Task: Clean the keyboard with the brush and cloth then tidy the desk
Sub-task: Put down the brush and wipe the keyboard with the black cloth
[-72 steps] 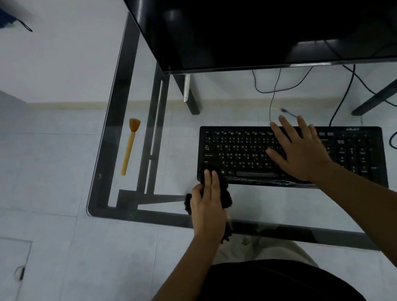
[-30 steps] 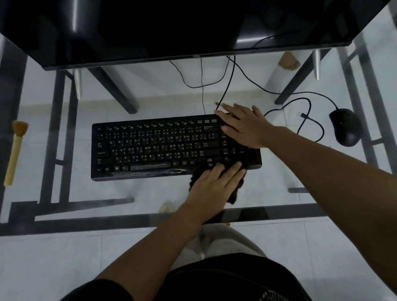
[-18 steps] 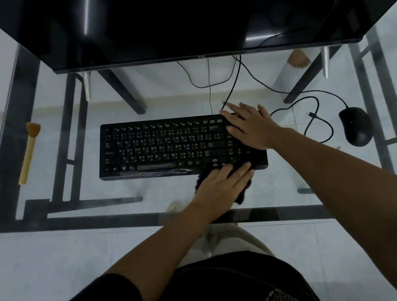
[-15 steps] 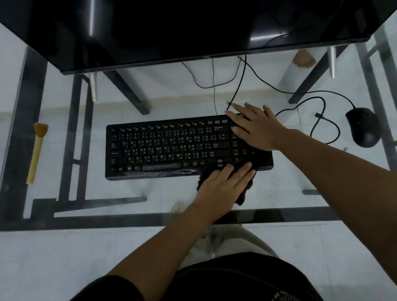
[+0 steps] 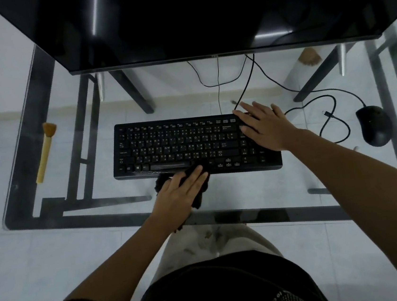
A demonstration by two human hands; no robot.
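Pressing down with straight fingers, the left hand (image 5: pixel 181 194) lies flat on one black cloth (image 5: pixel 199 198), gripping nothing. The cloth is bunched against the near edge of the keyboard (image 5: pixel 179 147), about midway along it and just right of the space bar, and part of it shows on either side of the hand. The single black keyboard lies square on the glass desk (image 5: pixel 246 189). The right hand (image 5: pixel 266 129) rests palm-down on the keyboard's right end, over the number keys, fingers spread and straight, holding nothing. Well to the left of the keyboard lies one wooden brush (image 5: pixel 44 153), bristles pointing away from the person. Well to the right of the keyboard sits one black mouse (image 5: pixel 374 125), with a looped cable (image 5: pixel 332 120) between the two. Beyond the keyboard stands one dark monitor (image 5: pixel 189 15).
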